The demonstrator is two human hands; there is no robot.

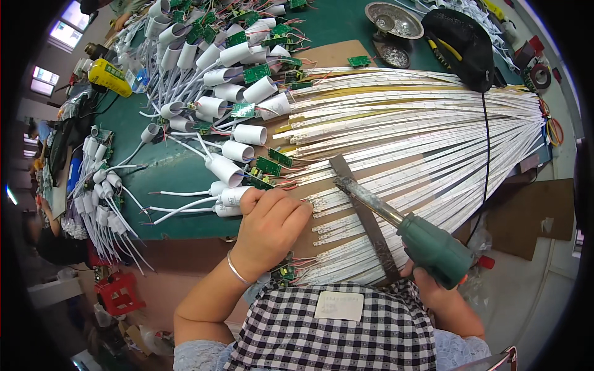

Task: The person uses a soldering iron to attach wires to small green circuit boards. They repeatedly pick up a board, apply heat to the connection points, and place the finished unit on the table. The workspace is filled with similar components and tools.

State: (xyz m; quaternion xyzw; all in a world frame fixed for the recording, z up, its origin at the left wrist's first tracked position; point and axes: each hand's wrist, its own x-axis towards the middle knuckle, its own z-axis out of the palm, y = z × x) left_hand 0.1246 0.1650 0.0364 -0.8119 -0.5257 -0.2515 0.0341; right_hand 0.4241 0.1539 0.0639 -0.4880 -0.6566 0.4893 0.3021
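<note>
My right hand (pixel 436 287) grips the green handle of a soldering iron (pixel 436 247). The iron's metal barrel slants up and left, its tip over a dark flat bar (pixel 371 232) lying across the white LED strips (pixel 396 157). My left hand (pixel 275 226) is closed, its fingertips at the near strip ends beside thin reddish wires; what it pinches is hidden. White plastic tubes (pixel 224 170) with cables lie just beyond that hand. Small green circuit boards (pixel 268 166) with wires sit between the tubes and the strips.
A metal bowl (pixel 405 28) and a black bag-like object (pixel 461 46) stand at the back right. A black cord (pixel 487 142) hangs over the strips. A yellow bottle (pixel 108 77) and a heap of smaller white tubes (pixel 102 185) lie left on the green table (pixel 185 219).
</note>
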